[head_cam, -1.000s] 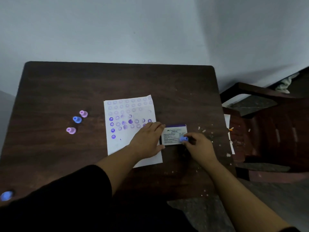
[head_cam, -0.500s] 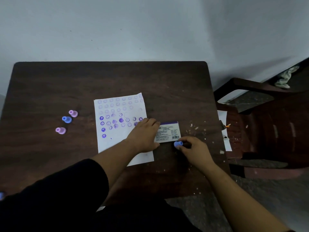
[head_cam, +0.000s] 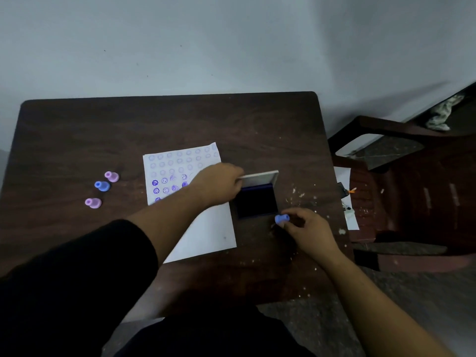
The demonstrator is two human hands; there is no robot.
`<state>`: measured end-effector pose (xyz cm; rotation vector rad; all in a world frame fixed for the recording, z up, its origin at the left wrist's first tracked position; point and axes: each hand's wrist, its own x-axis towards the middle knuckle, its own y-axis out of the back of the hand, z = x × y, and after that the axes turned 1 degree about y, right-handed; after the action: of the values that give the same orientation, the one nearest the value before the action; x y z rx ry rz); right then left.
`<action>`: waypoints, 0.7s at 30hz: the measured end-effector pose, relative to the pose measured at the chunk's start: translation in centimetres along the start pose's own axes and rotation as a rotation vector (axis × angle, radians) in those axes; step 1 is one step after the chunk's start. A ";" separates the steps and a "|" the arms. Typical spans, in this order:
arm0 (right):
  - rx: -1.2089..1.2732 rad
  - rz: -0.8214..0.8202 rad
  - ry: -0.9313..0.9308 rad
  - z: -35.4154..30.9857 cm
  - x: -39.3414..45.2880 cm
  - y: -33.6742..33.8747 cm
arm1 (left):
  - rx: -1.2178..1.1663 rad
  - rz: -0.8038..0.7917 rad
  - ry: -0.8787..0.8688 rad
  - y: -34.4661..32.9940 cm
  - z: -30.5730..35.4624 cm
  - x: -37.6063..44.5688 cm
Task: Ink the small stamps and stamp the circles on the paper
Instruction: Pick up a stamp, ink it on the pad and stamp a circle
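Observation:
A white paper [head_cam: 206,233] with rows of circles lies on the dark wooden table [head_cam: 77,130]; some circles carry purple prints. Just right of it sits the ink pad [head_cam: 256,202], its dark pad exposed. My left hand [head_cam: 219,184] grips the pad's lid [head_cam: 260,176] and holds it tilted up at the far side. My right hand [head_cam: 309,230] pinches a small blue stamp [head_cam: 282,219] at the pad's near right corner. Three more small stamps stand to the left of the paper: a pink stamp [head_cam: 112,176], a blue one [head_cam: 102,186] and another pink stamp [head_cam: 93,202].
A dark red plastic chair [head_cam: 412,191] stands close to the table's right edge, with a sheet of paper [head_cam: 347,197] on its seat. White specks litter the table's right side. A grey wall runs behind the table.
My left hand has lifted the ink pad's lid, exposing the dark pad. My right hand with the blue stamp has drawn slightly back toward the pad's near right corner.

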<state>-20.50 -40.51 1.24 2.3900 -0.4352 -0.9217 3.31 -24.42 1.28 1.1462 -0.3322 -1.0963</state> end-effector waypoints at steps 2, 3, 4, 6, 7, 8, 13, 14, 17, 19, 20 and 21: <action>0.003 0.029 0.014 0.1 -0.1 0.0 | -0.006 0.050 -0.006 0.1 -0.5 1.0; 0.007 0.047 0.020 0.2 -0.2 -0.1 | -0.018 0.064 -0.002 0.0 -0.6 1.6; 0.008 0.059 0.021 0.3 -0.3 -0.1 | -0.027 0.073 0.002 0.0 -0.8 2.1; -0.001 0.070 0.018 0.3 -0.3 -0.1 | -0.016 0.079 0.017 -0.3 -1.0 3.1; -0.008 0.072 0.018 0.2 -0.3 -0.1 | -0.011 0.077 0.024 -0.4 -1.1 3.4; -0.013 0.076 0.015 0.2 -0.2 -0.1 | -0.003 0.081 0.025 -0.7 -1.3 3.8; 0.009 0.099 0.032 -0.4 0.1 -0.1 | 0.046 0.045 -0.028 -1.9 -2.8 5.1; 0.014 0.101 0.035 -0.6 0.2 -0.2 | 0.027 0.051 -0.012 -1.9 -2.7 5.2; 0.020 0.117 0.049 -1.2 0.6 -0.4 | -0.002 0.074 0.037 -1.9 -2.4 5.0; 0.024 0.125 0.055 -1.7 1.0 -0.7 | -0.009 0.078 0.065 -2.1 -2.4 4.9; 0.027 0.111 0.048 -2.0 1.3 -0.9 | -0.016 0.080 0.071 -2.2 -2.3 4.9; 0.024 0.085 0.039 -2.4 1.5 -1.0 | -0.018 0.077 0.073 -2.3 -2.3 4.8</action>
<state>-17.69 -39.53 1.41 2.3876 -0.5317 -0.8345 6.04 -27.08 -3.07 1.1449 -0.3064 -0.9863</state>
